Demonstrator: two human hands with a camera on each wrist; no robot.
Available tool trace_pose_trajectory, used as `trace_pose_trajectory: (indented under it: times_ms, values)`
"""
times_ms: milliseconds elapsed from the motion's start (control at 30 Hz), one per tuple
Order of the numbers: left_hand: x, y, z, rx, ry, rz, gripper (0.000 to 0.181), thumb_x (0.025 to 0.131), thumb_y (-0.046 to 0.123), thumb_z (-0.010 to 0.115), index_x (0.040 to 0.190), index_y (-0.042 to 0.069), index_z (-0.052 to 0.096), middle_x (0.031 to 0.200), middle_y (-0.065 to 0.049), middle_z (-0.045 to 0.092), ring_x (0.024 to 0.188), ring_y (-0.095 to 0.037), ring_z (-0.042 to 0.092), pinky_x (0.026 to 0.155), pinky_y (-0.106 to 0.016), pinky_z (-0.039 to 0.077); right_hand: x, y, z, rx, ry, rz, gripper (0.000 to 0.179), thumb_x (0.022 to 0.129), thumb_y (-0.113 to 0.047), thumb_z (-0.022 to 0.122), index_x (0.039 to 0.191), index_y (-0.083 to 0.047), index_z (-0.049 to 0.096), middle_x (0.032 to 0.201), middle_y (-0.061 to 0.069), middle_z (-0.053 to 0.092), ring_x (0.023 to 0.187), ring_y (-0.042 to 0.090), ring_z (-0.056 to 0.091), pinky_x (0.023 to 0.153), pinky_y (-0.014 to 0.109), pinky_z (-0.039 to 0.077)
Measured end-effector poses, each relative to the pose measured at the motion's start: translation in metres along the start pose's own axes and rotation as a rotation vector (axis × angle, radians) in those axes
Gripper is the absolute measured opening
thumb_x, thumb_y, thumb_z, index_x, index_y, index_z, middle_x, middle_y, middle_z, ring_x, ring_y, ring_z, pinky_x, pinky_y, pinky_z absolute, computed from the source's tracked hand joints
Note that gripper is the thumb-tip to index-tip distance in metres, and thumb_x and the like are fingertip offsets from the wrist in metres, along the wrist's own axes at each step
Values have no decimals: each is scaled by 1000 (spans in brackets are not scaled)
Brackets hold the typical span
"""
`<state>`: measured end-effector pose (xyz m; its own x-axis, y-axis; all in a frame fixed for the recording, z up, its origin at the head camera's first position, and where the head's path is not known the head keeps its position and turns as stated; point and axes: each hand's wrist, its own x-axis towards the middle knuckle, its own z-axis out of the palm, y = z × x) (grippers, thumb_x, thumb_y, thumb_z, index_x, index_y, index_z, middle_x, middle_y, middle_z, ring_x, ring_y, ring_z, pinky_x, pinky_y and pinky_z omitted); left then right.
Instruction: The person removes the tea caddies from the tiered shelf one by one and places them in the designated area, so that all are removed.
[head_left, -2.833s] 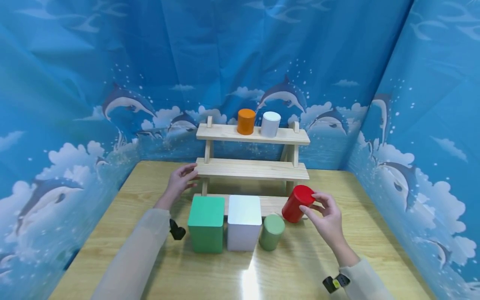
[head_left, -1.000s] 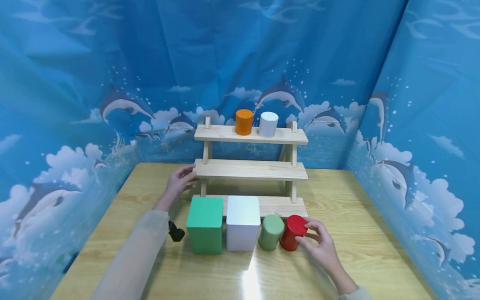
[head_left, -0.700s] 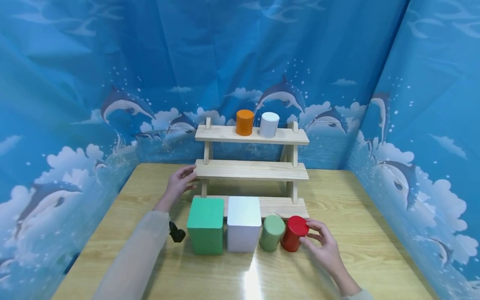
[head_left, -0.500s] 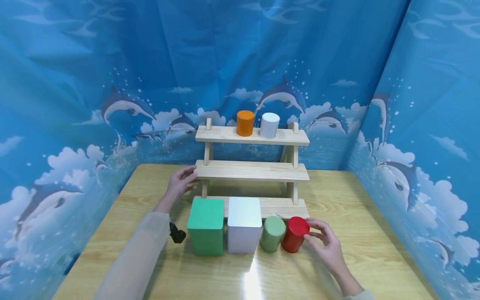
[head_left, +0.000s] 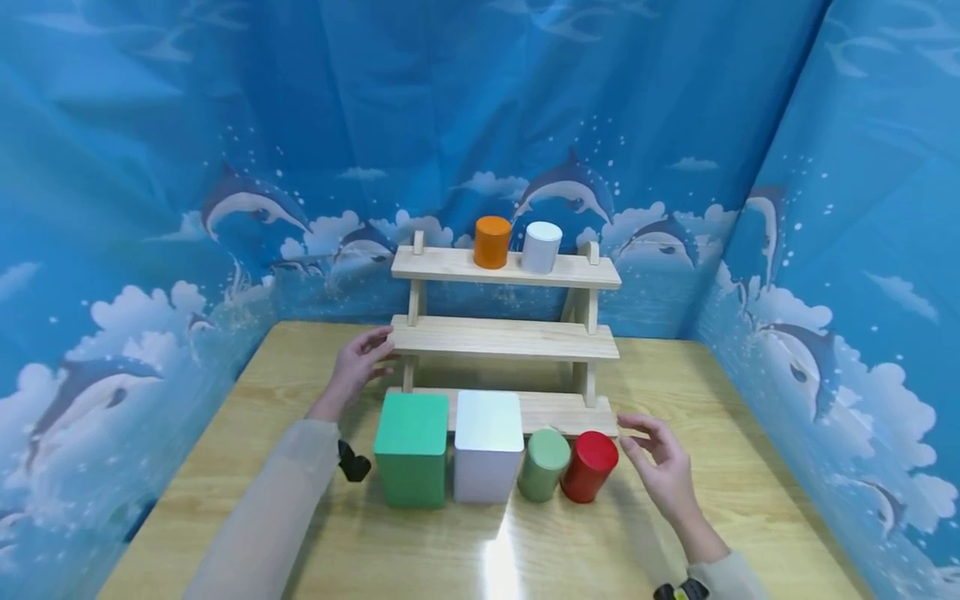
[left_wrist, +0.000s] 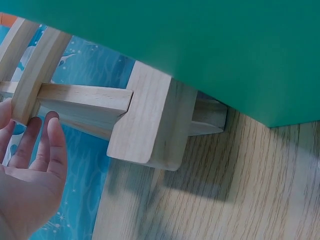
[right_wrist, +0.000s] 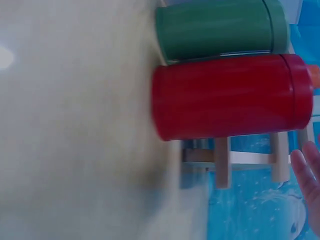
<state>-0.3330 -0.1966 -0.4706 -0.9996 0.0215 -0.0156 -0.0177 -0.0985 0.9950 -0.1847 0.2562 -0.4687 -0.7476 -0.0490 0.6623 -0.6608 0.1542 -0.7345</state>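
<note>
My left hand holds the left end of the three-tier wooden display stand at its middle shelf. In the left wrist view, the fingers reach under that shelf's end and the thumb tip is at its other side. To the right of the red round tin is my right hand, fingers apart and loosely bent around nothing, near the bottom shelf's right end. The red tin stands upright beside the light green round tin. Its lid seam shows in the right wrist view, where only a few fingertips appear.
A green square tin and a white square tin stand left of the round tins, before the bottom shelf. On the top shelf are an orange tin and a small white tin. A dolphin-print curtain encloses the wooden table.
The right hand brought the red tin down from the bottom shelf to the table beside the light green tin, then let go and drew back right. The left hand stayed at the stand.
</note>
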Motion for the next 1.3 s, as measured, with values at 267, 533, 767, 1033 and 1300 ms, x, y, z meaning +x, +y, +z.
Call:
trace_pose_trajectory:
  times_ms: [267,533,767,1033,1300]
  values:
    - [-3,3,1,-5,-12,28,48,91,24,61,134,8,48,127,-13,49,116,-42,47,93,-59,40,30,-23,7,-42,-40,-46,35,76,28,53,110,20,50,104,38,52,101,24,56,82,20,50]
    - [-2,0,0,12,-4,34,52,88,31,63,134,10,48,127,-12,49,107,-31,56,93,-59,41,58,-35,14,-134,-62,7,30,80,21,57,110,17,53,106,32,56,100,28,56,81,19,50]
    - [-2,-1,0,5,-6,34,53,88,32,64,134,10,49,126,-11,50,112,-36,52,94,-60,39,79,-39,19,-170,-76,28,30,84,14,58,114,15,53,109,29,56,100,33,54,81,18,50]
    - [-1,0,0,7,-4,39,53,87,32,64,133,9,49,128,-12,49,116,-43,47,93,-60,40,99,-38,22,-171,-68,83,31,88,6,58,117,12,54,114,28,56,100,37,55,81,16,49]
    - [0,1,-1,21,4,-4,48,89,28,62,133,12,49,131,-12,47,104,-24,58,83,-41,53,120,-36,25,-179,-73,103,31,89,1,59,118,9,54,116,25,56,102,34,56,79,16,50]
